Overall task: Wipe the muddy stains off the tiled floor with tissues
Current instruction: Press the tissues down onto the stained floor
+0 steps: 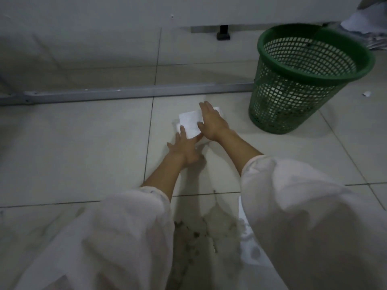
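Nearest the camera, two loose white sleeves [117, 237] fill the lower frame, one on each forearm. Between them, a muddy stain [201, 233] marks the tiled floor [83, 153]: a patch of dark specks and grey-brown smears, with a pale wet-looking area just to its right. A flat white sheet [243, 210] lies at the right edge of this stain and is partly hidden by the right sleeve.

Farther from the camera, both hands rest on a white tissue [191, 121] spread on the floor.

- Left hand [185, 148]: palm down, fingers extended and spread, not clenched. The fingertips overlap the near edge of the tissue. No grasp is visible.
- Right hand [211, 121]: palm down, fingers extended flat across the right part of the tissue, pressing it to the tile. No grasp is visible.

The tissue lies on one tile, just right of a grout line, well apart from the muddy stain and near the base of a green mesh wastebasket [303, 80]. The wastebasket stands upright to the right of the hands; pale material shows through its mesh, too unclear to identify.

A grey metal rail [125, 94] runs across the floor beyond the hands, ending at the wastebasket. A small white scrap [367, 93] lies on the floor right of the wastebasket. Crumpled white paper [364, 24] sits at the upper right corner.
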